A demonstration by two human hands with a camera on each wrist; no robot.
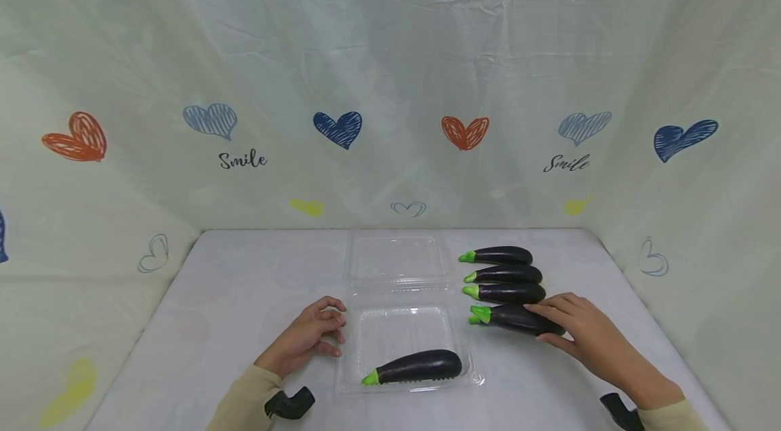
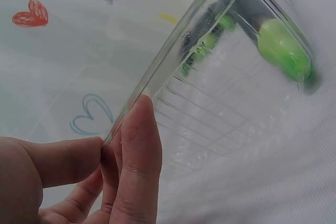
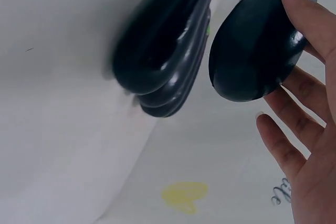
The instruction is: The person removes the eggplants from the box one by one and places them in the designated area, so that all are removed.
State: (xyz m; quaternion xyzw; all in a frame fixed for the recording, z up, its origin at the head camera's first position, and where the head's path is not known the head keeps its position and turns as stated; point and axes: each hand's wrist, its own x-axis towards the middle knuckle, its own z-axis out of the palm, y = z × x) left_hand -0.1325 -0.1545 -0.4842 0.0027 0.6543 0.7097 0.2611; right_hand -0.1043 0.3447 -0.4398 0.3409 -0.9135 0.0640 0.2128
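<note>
A clear plastic clamshell container [image 1: 405, 322] lies open on the table with its lid [image 1: 399, 258] folded back. One dark eggplant [image 1: 417, 366] with a green stem lies along the near side of its base. At the left rim, my left hand [image 1: 311, 336] pinches the plastic edge [image 2: 131, 98] between thumb and fingers. My right hand [image 1: 579, 333] grips the round end of an eggplant [image 1: 518, 318], thumb on one side and fingers on the other. In the right wrist view this held eggplant [image 3: 257, 40] shows apart from the other eggplants [image 3: 157, 56].
Several more eggplants [image 1: 503, 274] lie in a column right of the container, green stems pointing left. A white cloth covers the table [image 1: 232, 295]. Behind it hangs a pale curtain [image 1: 390, 65] printed with hearts and "Smile".
</note>
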